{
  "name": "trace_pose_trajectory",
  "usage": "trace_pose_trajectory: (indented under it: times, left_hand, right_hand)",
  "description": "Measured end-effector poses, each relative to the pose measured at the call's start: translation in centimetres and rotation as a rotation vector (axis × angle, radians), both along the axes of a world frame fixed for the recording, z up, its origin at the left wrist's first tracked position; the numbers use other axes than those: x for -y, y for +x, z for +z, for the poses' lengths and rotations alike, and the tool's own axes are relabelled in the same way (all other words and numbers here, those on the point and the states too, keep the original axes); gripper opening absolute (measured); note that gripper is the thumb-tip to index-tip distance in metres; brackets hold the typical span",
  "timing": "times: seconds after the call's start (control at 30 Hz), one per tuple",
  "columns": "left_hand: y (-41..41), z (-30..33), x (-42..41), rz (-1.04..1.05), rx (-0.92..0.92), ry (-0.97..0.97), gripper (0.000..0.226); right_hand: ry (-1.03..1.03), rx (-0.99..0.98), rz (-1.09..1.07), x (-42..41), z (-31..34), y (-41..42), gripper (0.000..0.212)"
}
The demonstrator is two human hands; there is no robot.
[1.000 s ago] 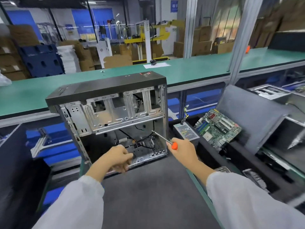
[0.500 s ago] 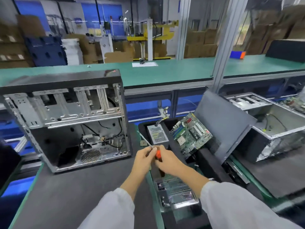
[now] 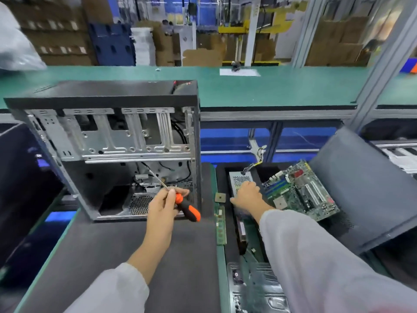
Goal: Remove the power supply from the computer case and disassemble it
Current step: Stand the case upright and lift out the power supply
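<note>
The open black computer case [image 3: 108,93] stands upright on the dark mat, with its bare metal drive cage and loose cables showing. In front of its lower opening my left hand [image 3: 162,204] grips a screwdriver [image 3: 189,211] with an orange and black handle, the shaft pointing up and left into the case. The silver power supply [image 3: 239,180], with a perforated grille and a cable bundle at its far end, lies in a black bin to the right of the case. My right hand [image 3: 247,194] curls over its near end, thumb at the left edge.
A green motherboard [image 3: 302,190] leans in the bin beside the power supply, against a grey side panel [image 3: 361,188]. A memory stick [image 3: 220,224] and a small square chip [image 3: 220,197] lie between mat and bin. Metal brackets [image 3: 255,288] fill the bin's near end. A green conveyor [image 3: 270,86] runs behind.
The screwdriver passed from my right hand to my left. My right hand then reached right onto the power supply in the bin, and my left moved back in front of the case.
</note>
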State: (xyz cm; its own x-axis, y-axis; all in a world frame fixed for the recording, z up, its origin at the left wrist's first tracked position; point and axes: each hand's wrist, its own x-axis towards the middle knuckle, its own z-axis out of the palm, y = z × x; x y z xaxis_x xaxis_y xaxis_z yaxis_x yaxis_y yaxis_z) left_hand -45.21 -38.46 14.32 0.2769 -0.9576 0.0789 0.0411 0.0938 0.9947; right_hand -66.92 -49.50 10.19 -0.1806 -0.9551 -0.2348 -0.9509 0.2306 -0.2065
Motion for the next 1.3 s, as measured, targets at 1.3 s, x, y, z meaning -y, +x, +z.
trace_pose_trajectory:
  times: [1.3]
  left_hand:
    - [1.2, 1.9, -1.7, 0.176, -0.162, -0.146, 0.029]
  right_hand:
    - [-0.285, -0.048, -0.002, -5.2, 10.2, -3.9, 0.092]
